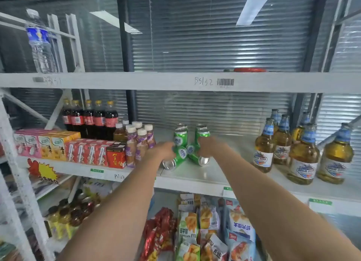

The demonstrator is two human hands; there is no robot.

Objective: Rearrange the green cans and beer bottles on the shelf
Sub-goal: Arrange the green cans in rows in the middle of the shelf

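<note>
Several green cans stand and lie in the middle of the white shelf [195, 174]. Two tipped cans lie with their silver bases toward me: a left can [176, 160] and a right can [197, 157]. My left hand [162, 151] is closed around the left tipped can. My right hand [210, 146] grips the right tipped can, just below an upright can [203, 133]. Another upright can [180, 138] stands behind my left hand. Several amber beer bottles with blue neck labels [301, 153] stand at the shelf's right end.
Purple-labelled bottles [136, 141], red and yellow drink cartons [88, 151] and dark cola bottles [93, 118] fill the shelf's left part. A water bottle [40, 42] stands on the upper shelf. Snack bags [195, 227] crowd the shelf below.
</note>
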